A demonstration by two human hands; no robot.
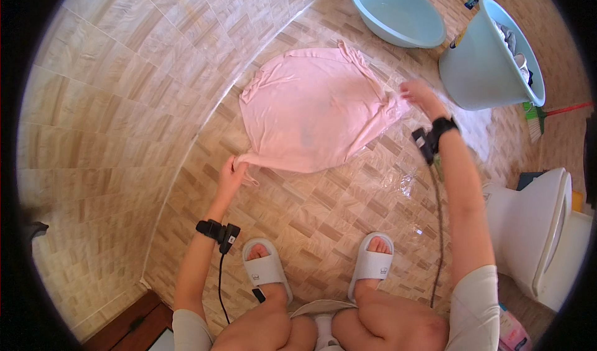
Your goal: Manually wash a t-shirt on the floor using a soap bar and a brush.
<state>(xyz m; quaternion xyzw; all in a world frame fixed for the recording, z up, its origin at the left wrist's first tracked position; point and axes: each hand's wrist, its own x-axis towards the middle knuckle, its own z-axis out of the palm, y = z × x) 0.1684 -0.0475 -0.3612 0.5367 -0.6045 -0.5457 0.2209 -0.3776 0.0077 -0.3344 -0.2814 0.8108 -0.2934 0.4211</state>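
Observation:
A pink cloth garment [312,103] is spread out over the tiled floor in front of me, with darker marks near its middle. Its near left corner is pinched in my left hand [232,174], and a few loose strings dangle beside those fingers. At the garment's right corner is my right hand [419,98], blurred by motion, with the cloth drawn out to its fingers. The edge between the two hands looks pulled fairly taut. Each wrist wears a black strap with a small cabled device.
A light blue basin [396,15] lies at the far side. Right of it stands a blue bucket [485,61] holding clothes. A broom [535,117] and a white toilet [527,229] are along the right. Water glistens on the floor [401,183]; a tiled wall [116,94] rises at left.

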